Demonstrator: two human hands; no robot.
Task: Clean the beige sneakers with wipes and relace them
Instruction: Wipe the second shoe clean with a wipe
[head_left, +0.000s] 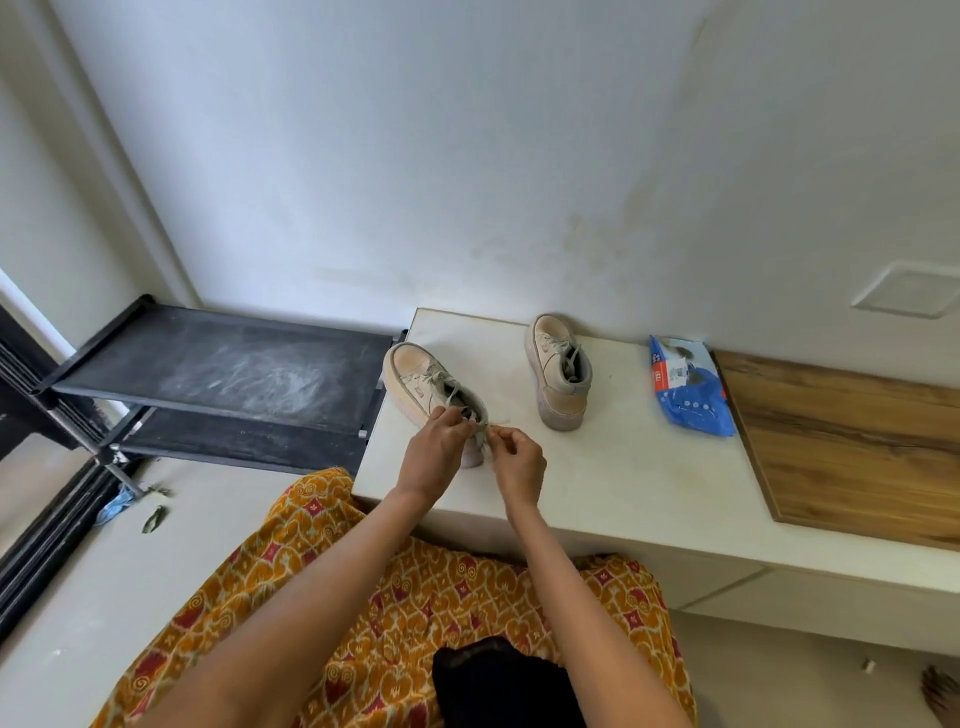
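**Entry: lace work at the near beige sneaker**

- Near beige suede platform sneaker (431, 389): on the left end of the white stone counter (623, 467), toe toward the wall, heel toward the person. Pale grey lace (451, 391) is threaded through the eyelets.
- Left hand (434, 457): fingers curled at the collar of this sneaker, pinching the lace.
- Right hand (519, 462): just beside the heel, fingertips pinched together on what looks like the other lace end.
- Second beige sneaker (560, 369): well apart, near the wall, laced, untouched.
- Blue plastic wipes pack (688, 389): right of the second sneaker, beside the wooden panel (852, 441).
- Black shoe rack (218, 374): left of the counter.

Handling note, as judged: the step is tying or tightening. Pull both ends evenly, keep the shoe flat on the counter, and seat the tongue straight before knotting.
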